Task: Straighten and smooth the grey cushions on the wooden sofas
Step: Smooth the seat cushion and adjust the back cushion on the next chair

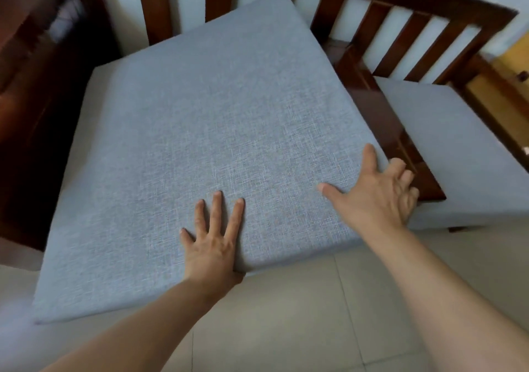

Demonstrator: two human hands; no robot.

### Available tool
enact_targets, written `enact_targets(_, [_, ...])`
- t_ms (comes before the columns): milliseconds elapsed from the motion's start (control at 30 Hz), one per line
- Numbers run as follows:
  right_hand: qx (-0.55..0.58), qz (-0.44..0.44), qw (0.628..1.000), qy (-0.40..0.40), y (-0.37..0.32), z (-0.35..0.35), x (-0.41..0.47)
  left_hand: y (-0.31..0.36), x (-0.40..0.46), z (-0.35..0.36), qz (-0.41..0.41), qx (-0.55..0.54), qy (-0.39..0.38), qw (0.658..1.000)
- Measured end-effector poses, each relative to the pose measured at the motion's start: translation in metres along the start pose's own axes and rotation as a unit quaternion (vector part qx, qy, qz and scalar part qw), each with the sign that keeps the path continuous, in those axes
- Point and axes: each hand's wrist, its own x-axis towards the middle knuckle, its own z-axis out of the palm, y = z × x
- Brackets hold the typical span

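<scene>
Askew on the wooden sofa (423,14): grey cushion (217,120), front edge overhanging. Left hand (211,243) flat on top, grip released; right hand (378,194) curled over the cushion's right edge, seemingly grasping it.

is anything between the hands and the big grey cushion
No. The left hand lies flat on the cushion at its front edge, and the right hand grips its right edge beside the wooden armrest. Both touch it directly.

Pale tiled floor (286,328), white wall (355,14) behind dark wooden slats (378,25), yellow furniture (512,57) at right
</scene>
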Motion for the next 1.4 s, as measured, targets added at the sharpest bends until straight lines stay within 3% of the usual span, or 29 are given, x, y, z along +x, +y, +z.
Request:
enact_targets(200, [0.028,-0.023,0.998,-0.042,0.007,-0.007,0.013,0.033,0.016,-0.005,0.048,-0.045,0.055,0.996])
enact_targets(400, [0.042,-0.05,0.997,-0.034,0.016,-0.006,0.019,0.051,0.017,-0.002,0.038,-0.053,0.101,0.993])
enact_targets(567, [0.135,0.004,0.983,-0.121,0.019,-0.02,0.036,0.065,0.018,-0.008,0.022,-0.074,0.11,0.991])
enact_targets(1133, [0.146,0.021,0.987,-0.07,-0.017,0.001,0.007,0.071,0.013,-0.012,0.084,-0.116,0.245,0.959])
enact_targets(1400, [0.173,0.015,0.983,-0.057,-0.015,0.003,0.012,0.08,0.02,-0.014,0.132,-0.101,0.246,0.955])
